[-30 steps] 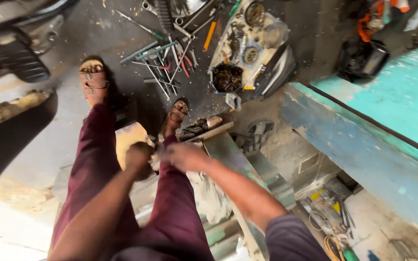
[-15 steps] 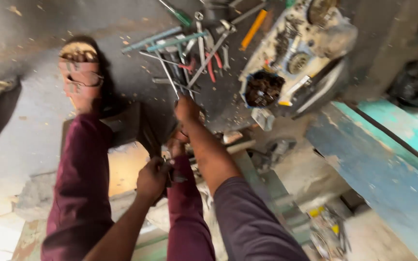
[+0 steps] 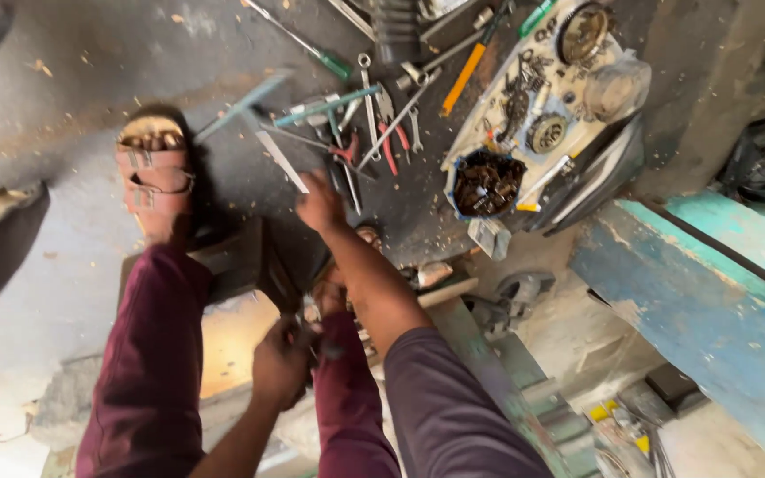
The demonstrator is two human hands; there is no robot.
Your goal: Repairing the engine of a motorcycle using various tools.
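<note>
Tools (image 3: pixel 356 133) lie under the open right hand (image 3: pixel 320 202); a tub (image 3: pixel 486 183) holds dark parts; left hand's (image 3: pixel 281 361) grip unclear.

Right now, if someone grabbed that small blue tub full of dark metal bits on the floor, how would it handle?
The blue tub is heaped to the rim with dark metal parts, so it is probably heavy for its size. Its thin wall looks plastic and may flex when squeezed. Tilted, loose pieces would likely spill onto the floor.
</note>
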